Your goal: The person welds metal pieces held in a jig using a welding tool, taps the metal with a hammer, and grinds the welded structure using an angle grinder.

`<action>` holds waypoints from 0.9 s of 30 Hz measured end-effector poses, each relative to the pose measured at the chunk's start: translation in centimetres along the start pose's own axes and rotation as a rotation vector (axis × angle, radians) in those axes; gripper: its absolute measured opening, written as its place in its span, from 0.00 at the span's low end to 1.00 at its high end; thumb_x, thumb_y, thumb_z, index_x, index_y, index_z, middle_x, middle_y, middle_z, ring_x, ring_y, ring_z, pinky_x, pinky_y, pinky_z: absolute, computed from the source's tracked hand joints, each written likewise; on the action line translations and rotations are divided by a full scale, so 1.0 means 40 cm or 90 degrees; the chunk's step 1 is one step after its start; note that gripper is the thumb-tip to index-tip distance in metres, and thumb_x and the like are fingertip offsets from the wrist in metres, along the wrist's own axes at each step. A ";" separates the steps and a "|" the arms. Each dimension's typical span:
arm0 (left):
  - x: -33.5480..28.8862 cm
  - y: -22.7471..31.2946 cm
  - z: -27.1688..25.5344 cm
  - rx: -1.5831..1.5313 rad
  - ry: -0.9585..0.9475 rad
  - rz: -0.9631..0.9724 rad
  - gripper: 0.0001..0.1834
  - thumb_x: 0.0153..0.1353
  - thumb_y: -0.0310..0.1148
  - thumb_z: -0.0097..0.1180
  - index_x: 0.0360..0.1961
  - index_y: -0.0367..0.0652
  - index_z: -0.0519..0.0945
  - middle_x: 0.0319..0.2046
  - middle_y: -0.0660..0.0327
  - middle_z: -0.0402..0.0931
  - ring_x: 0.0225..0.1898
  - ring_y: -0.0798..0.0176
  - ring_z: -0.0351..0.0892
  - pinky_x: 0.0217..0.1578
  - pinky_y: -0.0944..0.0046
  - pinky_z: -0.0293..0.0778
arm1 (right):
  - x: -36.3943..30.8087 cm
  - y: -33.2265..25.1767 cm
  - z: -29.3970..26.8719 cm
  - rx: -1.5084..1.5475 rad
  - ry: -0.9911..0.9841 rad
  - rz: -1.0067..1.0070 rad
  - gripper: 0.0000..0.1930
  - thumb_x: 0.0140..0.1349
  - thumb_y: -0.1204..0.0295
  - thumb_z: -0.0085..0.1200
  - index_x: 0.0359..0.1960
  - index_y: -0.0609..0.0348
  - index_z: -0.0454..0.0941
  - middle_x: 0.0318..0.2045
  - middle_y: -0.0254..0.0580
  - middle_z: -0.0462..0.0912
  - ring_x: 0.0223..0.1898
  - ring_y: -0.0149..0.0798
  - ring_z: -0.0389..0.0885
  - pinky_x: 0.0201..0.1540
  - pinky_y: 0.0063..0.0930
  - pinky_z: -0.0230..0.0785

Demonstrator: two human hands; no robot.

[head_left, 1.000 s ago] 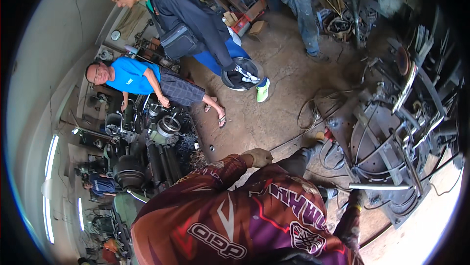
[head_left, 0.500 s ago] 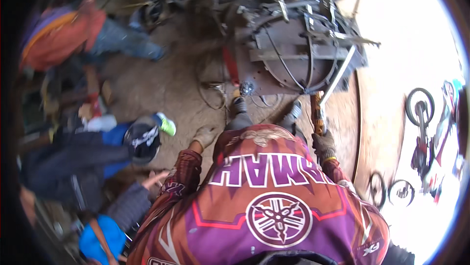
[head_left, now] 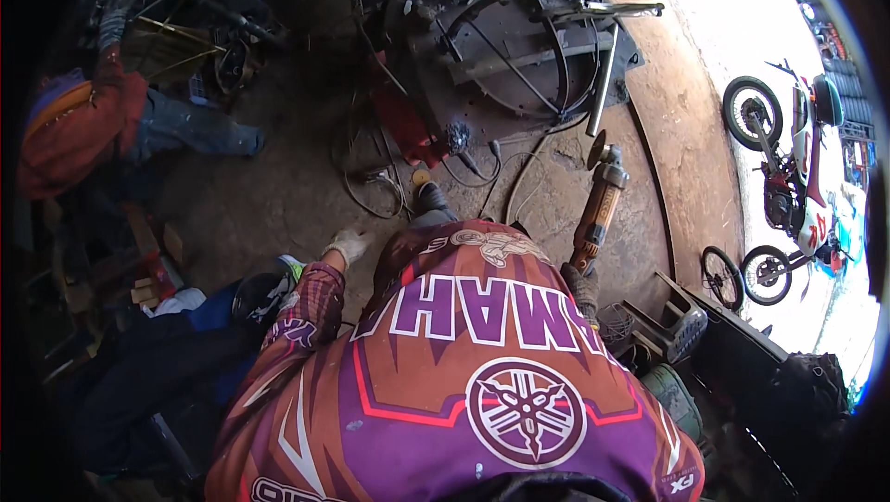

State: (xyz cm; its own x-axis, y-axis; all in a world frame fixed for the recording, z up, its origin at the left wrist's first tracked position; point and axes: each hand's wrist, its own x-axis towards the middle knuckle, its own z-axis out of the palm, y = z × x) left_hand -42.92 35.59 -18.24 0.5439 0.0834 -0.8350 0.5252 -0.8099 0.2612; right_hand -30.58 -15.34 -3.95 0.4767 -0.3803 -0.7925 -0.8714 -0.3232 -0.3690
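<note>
My right hand [head_left: 582, 285], in a dirty work glove, is wrapped round the rear of an angle grinder [head_left: 601, 213]. The grinder points forward, away from me, with its disc [head_left: 599, 148] at the far end. That disc is a little short of a light metal bar [head_left: 604, 85], which slants off the edge of the metal work table [head_left: 477, 122]. Low at my left side hangs my left hand [head_left: 349, 247] in a pale glove. It holds nothing, and its fingers look loosely spread.
Curved metal rods [head_left: 561, 62] and flat bars lie on the table. Cables [head_left: 524, 177] loop over the floor. A person in a red top [head_left: 83, 122] is at the far left. Motorcycles [head_left: 774, 145] stand outside at right; a dark box [head_left: 742, 344] is near my right elbow.
The view has shifted, and the grinder in my right hand is now farther from the table, its head in plain sight. The person in a blue cap at lower left has gone from view.
</note>
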 end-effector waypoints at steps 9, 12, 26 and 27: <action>-0.077 0.190 -0.052 -0.062 0.025 0.037 0.22 0.65 0.47 0.51 0.51 0.43 0.83 0.52 0.48 0.80 0.57 0.45 0.77 0.56 0.53 0.72 | 0.021 0.074 -0.012 0.452 -0.101 -0.036 0.22 0.55 0.68 0.62 0.52 0.58 0.74 0.26 0.35 0.75 0.22 0.37 0.77 0.23 0.35 0.75; -0.103 0.206 -0.070 -0.086 0.013 -0.024 0.22 0.66 0.47 0.50 0.51 0.43 0.83 0.52 0.48 0.80 0.57 0.45 0.77 0.57 0.53 0.72 | -0.006 0.060 -0.022 0.517 -0.156 -0.019 0.23 0.57 0.67 0.63 0.54 0.59 0.75 0.27 0.36 0.76 0.22 0.36 0.77 0.23 0.35 0.75; -0.118 0.283 -0.293 -0.089 0.017 0.159 0.23 0.64 0.48 0.53 0.48 0.41 0.83 0.47 0.47 0.82 0.53 0.44 0.80 0.54 0.54 0.74 | -0.239 0.029 0.051 0.399 0.057 -0.194 0.20 0.55 0.77 0.60 0.51 0.60 0.73 0.26 0.37 0.78 0.21 0.35 0.79 0.23 0.30 0.76; -0.133 0.323 -0.337 -0.117 0.017 0.213 0.22 0.64 0.47 0.54 0.47 0.40 0.83 0.46 0.48 0.83 0.51 0.46 0.81 0.52 0.55 0.75 | -0.268 0.015 0.073 0.400 0.095 -0.226 0.21 0.56 0.76 0.60 0.53 0.61 0.72 0.27 0.37 0.79 0.22 0.34 0.80 0.25 0.30 0.77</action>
State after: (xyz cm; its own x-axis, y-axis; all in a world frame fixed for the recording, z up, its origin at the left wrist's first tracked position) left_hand -30.21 32.52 -3.92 0.7208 -0.1516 -0.6763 0.4223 -0.6776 0.6020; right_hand -36.55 -8.92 2.92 0.7140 -0.4737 -0.5155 -0.5425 0.0912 -0.8351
